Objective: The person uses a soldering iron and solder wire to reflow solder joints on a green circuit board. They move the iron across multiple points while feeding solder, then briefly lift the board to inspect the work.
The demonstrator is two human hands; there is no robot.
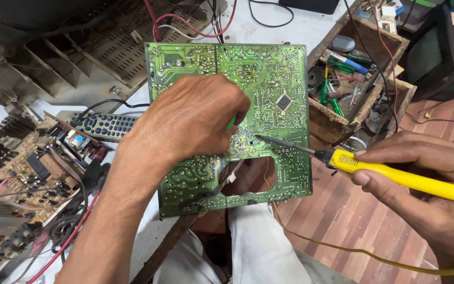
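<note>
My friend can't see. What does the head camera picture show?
A right hand holds a yellow-handled soldering iron, its metal tip touching a green printed circuit board. The left hand rests on the board. A wooden box of tools sits behind.

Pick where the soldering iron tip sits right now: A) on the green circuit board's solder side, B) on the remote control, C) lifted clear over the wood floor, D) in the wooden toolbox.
A: the right hand holds the yellow soldering iron with its tip on the green circuit board, close to the left hand resting on the board.
</note>
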